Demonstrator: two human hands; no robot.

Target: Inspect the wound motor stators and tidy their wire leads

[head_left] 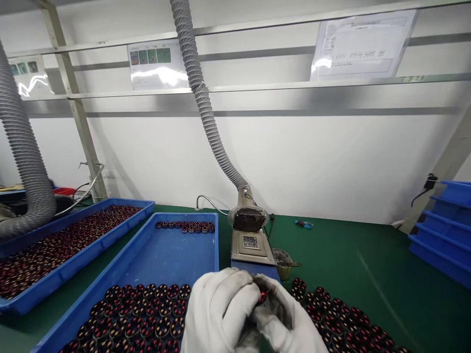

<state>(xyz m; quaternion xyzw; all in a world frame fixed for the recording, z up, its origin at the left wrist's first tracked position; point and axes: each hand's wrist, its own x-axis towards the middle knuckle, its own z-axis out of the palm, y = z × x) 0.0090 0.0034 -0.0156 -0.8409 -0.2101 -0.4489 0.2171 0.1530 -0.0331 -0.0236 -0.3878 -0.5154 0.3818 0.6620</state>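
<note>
Both my hands wear white gloves with grey smudges on the fingertips. Between them sits a small round wound stator, of which only a bit of red winding shows. My left hand is closed around its left side. My right hand pinches it from the right with curled fingers. Just beyond the hands stands a metal-topped heating unit. To the left, a blue tray holds rows of similar stators, with red or gold windings. More stators stand grouped on the green bench at right.
A grey fume hose drops to a hood over the unit. A small pot with a tool across it stands beside it. A full blue tray is farther left. Stacked blue trays and a small blue-handled tool are at right.
</note>
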